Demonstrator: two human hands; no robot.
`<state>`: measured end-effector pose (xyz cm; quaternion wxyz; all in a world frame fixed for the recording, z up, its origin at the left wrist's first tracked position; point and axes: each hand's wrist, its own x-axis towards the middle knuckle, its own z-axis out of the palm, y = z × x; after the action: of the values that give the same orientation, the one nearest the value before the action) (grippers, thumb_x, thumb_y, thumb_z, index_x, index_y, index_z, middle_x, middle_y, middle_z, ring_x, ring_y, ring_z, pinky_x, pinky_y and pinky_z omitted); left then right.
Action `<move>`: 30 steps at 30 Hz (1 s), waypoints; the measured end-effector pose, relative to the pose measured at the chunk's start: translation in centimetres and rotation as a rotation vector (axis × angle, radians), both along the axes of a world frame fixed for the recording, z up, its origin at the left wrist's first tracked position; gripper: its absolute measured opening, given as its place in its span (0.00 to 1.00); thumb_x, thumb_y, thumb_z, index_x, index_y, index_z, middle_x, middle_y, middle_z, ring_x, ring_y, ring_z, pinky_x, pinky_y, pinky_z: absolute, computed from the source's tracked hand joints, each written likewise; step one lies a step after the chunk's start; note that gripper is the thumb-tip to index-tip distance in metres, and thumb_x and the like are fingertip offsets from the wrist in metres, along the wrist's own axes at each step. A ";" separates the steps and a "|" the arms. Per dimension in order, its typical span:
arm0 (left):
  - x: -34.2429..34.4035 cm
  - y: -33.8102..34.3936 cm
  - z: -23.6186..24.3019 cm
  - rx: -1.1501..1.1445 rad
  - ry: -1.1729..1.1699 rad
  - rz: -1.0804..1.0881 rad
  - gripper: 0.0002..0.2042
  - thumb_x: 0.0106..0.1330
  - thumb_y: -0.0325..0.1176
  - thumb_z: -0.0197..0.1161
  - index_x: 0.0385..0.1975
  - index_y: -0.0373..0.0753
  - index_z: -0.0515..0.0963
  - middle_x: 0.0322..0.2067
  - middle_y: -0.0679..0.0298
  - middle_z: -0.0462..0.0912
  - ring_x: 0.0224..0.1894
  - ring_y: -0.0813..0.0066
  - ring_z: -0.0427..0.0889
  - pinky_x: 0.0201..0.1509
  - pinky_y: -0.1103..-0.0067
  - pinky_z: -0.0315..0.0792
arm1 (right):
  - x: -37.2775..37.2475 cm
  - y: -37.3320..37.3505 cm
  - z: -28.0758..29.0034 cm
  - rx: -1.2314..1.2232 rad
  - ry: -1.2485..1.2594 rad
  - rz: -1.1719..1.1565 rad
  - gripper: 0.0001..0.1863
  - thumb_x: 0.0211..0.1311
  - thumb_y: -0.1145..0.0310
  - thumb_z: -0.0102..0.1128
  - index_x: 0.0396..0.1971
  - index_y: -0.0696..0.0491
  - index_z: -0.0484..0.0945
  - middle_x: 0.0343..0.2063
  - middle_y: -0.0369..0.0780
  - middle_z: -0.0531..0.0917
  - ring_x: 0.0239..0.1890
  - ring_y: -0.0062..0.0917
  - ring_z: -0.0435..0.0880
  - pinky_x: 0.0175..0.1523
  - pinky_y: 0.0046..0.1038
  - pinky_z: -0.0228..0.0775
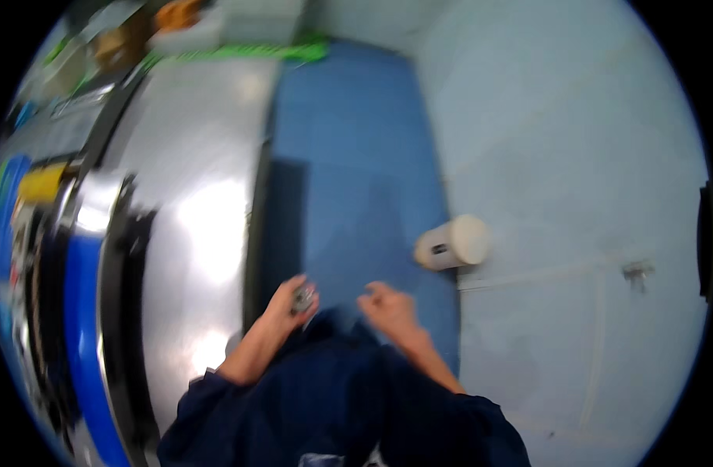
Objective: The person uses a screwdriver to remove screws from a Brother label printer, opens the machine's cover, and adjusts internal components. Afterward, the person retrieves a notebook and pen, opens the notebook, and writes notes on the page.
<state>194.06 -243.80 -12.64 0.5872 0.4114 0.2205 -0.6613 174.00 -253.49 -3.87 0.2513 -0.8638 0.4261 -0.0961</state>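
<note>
In front of my body, my left hand is curled around a small silvery metal piece; blur hides its exact kind. To its right and apart from it, my right hand has its fingers bent in and the thumb side up. Whatever that hand holds, if anything, is hidden inside the fingers. Both hands are above the blue floor, close to my dark blue clothing.
A long shiny metal worktop runs along my left. Beyond it are a blue panel and a yellow object. A white cylindrical container stands by the pale wall at right. A metal fitting is on that wall.
</note>
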 end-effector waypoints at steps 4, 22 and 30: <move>5.6 -0.6 0.8 0.026 -0.068 0.017 0.12 0.64 0.41 0.59 0.34 0.38 0.72 0.27 0.57 0.80 0.25 0.70 0.79 0.25 0.82 0.76 | 1.2 -5.0 -2.8 0.097 -0.038 -0.036 0.14 0.55 0.62 0.61 0.36 0.56 0.80 0.18 0.42 0.80 0.23 0.37 0.81 0.31 0.34 0.72; 16.1 -39.1 -2.5 0.112 -0.001 0.036 0.33 0.65 0.66 0.43 0.37 0.35 0.74 0.29 0.62 0.77 0.28 0.73 0.80 0.28 0.81 0.78 | 25.1 -42.2 -9.7 0.435 -0.139 0.516 0.28 0.54 0.50 0.63 0.48 0.56 0.74 0.42 0.45 0.79 0.44 0.39 0.78 0.46 0.37 0.72; 23.8 -51.7 -8.6 -0.009 0.166 -0.106 0.26 0.71 0.60 0.37 0.37 0.43 0.73 0.35 0.66 0.76 0.38 0.76 0.77 0.40 0.76 0.75 | 33.8 -52.1 -14.5 0.441 -0.103 0.498 0.31 0.45 0.55 0.70 0.46 0.57 0.72 0.38 0.42 0.77 0.39 0.40 0.78 0.40 0.37 0.72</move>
<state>217.88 -295.46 -21.21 0.5328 0.3639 0.2432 -0.7243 207.83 -305.56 -18.39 0.4689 -0.8603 0.1991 0.0194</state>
